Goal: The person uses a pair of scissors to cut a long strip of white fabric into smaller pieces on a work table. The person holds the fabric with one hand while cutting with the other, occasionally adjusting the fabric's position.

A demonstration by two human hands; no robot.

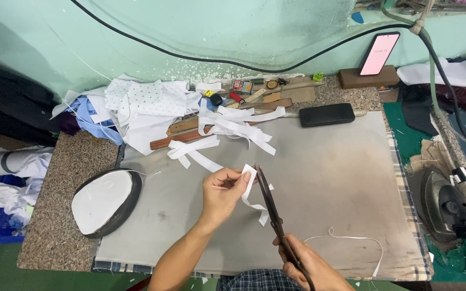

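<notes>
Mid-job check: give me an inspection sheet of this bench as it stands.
Surface: grey padded board on a speckled stone counter, stained.
Job's things: white fabric strip; scissors, blades against the strip.
Clutter: pile of white strips, fabric heap, wooden ruler, oval pad, black case, loose trimming.
Hands: left hand pinches the strip; right hand grips the scissor handles.
Cables: black cable along the wall.
Surroundings: propped phone, iron at right.
</notes>
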